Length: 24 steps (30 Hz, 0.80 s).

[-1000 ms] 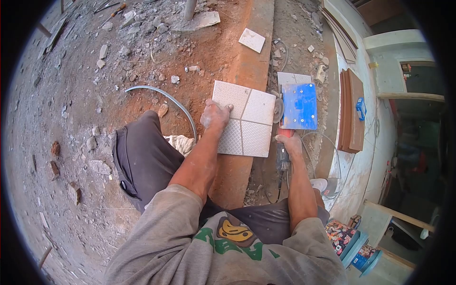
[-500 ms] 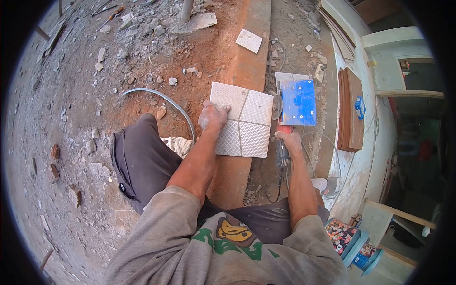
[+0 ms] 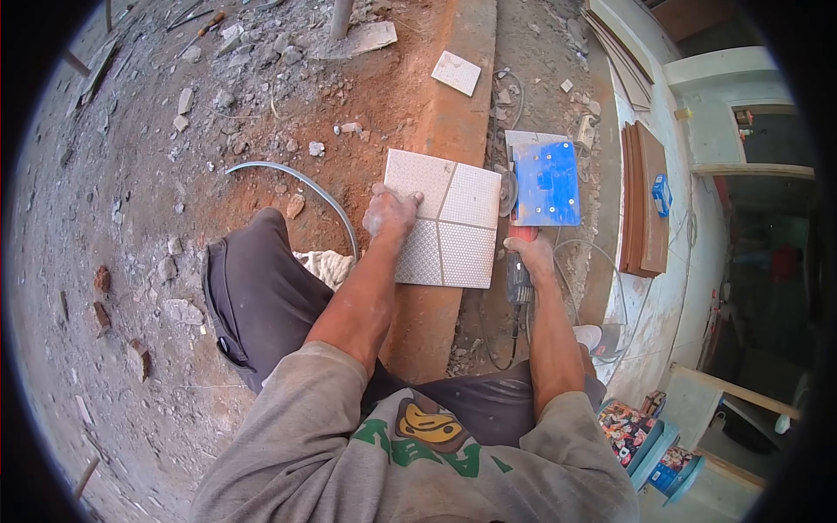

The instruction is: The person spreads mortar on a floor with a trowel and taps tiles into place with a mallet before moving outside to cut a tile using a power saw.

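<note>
A square floor tile [image 3: 468, 197], patterned in four textured sections, lies over the reddish ledge in front of me. My left hand [image 3: 390, 212] grips its left edge, thumb on the top face and fingers curled at the side. In my right hand [image 3: 534, 253] is an angle grinder [image 3: 519, 283], wrapped near its red and black body. The grinder's round disc [image 3: 508, 192] stands right at the tile's right edge. A blue plate [image 3: 547, 183] with several screws is at the grinder's head, and a pale tile piece [image 3: 534, 138] shows behind it.
A smaller white tile [image 3: 456, 73] lies farther along the ledge [image 3: 436, 336]. A curved grey strip [image 3: 307, 180] and rubble are on the left. Brown boards [image 3: 642, 200] with a blue box [image 3: 661, 196] lean at the right wall; the grinder's cord [image 3: 499, 364] loops below.
Almost nothing differs. The blue plate sits very slightly higher in view; both hands keep their places on the tile and the grinder.
</note>
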### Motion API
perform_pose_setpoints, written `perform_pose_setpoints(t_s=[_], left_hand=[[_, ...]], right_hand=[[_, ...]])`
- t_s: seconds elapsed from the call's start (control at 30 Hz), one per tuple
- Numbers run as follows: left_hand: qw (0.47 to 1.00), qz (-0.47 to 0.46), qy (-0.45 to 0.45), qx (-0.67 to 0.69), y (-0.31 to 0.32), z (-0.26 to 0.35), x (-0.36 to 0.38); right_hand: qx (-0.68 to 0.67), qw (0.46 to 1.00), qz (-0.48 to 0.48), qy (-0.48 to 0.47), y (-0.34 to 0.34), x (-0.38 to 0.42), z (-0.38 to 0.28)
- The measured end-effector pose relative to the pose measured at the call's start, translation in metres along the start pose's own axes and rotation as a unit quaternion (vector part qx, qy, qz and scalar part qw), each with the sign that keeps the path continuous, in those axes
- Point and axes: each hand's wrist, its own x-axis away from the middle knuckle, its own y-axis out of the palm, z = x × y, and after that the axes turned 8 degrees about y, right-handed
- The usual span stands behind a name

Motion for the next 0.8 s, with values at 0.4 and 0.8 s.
perform_pose_setpoints(t_s=[0.4, 0.8], left_hand=[[1.000, 0.001, 0.002, -0.005, 0.000, 0.000, -0.001], [1.000, 0.021, 0.003, -0.006, 0.000, 0.001, 0.002]], right_hand=[[0.029, 0.998, 0.029, -0.042, -0.003, 0.014, 0.002], [0.020, 1.000, -0.001, -0.023, 0.000, 0.066, 0.069]])
